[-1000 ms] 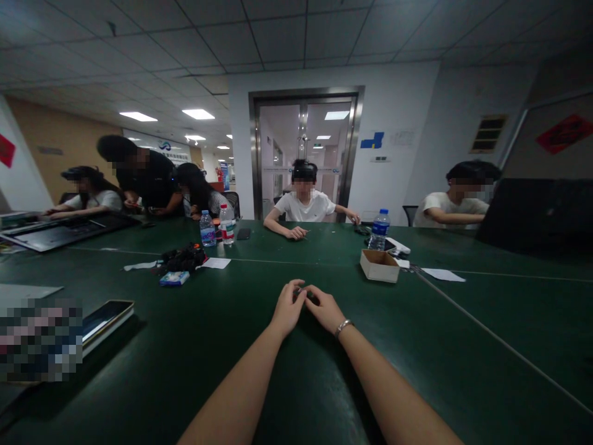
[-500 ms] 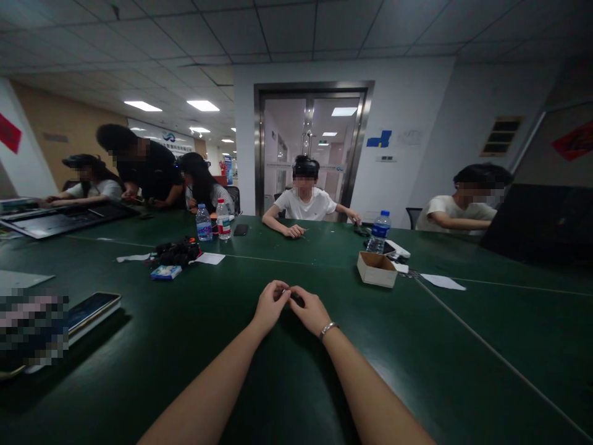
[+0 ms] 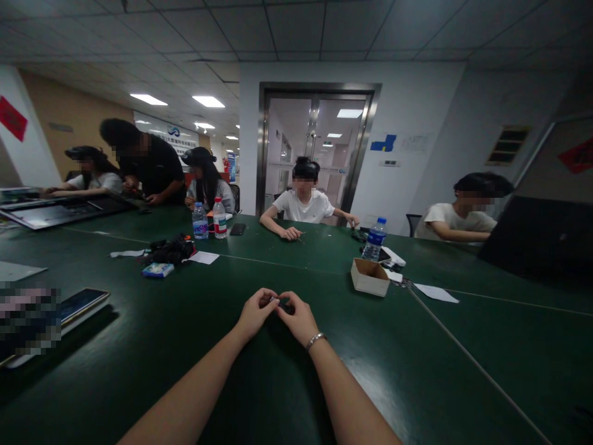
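Above the green table [image 3: 185, 346], near its middle, my left hand [image 3: 256, 314] and my right hand [image 3: 300, 316] meet at the fingertips. Thumb and fingers are pinched together on each hand. Something small and dark seems to show between them, but it is too small and too hidden to name. A silver bracelet [image 3: 317, 340] circles my right wrist. The closest object beyond my hands is an open cardboard box [image 3: 370, 285], forward and to the right.
Left lie a phone [image 3: 86, 303], a blue-and-white packet [image 3: 158, 270] and black gear [image 3: 171, 250]. Water bottles [image 3: 200, 221] stand beyond; another bottle [image 3: 375, 240] is behind the box. A person [image 3: 303, 204] in white sits opposite; other people sit or stand around the table.
My joined hands sit slightly further left and lower in view, as the view itself shifts a little. The fingertips stay together. A long-haired person at the left has turned their head.
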`<state>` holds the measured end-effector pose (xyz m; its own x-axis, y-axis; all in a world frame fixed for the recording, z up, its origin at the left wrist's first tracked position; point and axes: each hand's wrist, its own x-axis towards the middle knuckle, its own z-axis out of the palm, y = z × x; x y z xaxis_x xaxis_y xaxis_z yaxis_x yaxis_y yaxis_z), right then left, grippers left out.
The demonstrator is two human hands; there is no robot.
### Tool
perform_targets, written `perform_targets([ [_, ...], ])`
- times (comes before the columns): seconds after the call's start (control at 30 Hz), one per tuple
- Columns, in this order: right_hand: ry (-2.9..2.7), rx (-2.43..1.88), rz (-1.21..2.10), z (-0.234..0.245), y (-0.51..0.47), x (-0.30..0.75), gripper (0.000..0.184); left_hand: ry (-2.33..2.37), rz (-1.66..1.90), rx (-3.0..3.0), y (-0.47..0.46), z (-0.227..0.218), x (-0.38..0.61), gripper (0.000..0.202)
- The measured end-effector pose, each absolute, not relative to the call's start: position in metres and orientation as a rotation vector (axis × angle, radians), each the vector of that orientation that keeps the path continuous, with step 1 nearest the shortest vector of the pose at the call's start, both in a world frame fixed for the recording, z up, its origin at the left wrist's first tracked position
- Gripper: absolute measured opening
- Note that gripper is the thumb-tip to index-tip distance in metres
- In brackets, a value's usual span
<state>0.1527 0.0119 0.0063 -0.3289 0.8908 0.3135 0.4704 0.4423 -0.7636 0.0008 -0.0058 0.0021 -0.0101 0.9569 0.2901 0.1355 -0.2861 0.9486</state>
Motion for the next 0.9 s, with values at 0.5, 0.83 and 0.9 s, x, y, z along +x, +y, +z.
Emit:
perform_targets([
  [0.5,-1.641,-1.154,1.024,-0.004,0.026,0.142,0.031,1.215,1.387,1.475,0.010,-0.005,-0.002,0.023],
  [0.83,-1.547,-1.078,1.157,0.012,0.016,0.159,0.045,1.268,1.377,1.523,0.020,-0.004,0.003,0.020],
  [0.9,-1.527,-1.102,1.132,0.012,0.016,0.162,0.045,1.272,1.360,1.541,0.017,-0.001,0.004,0.020],
])
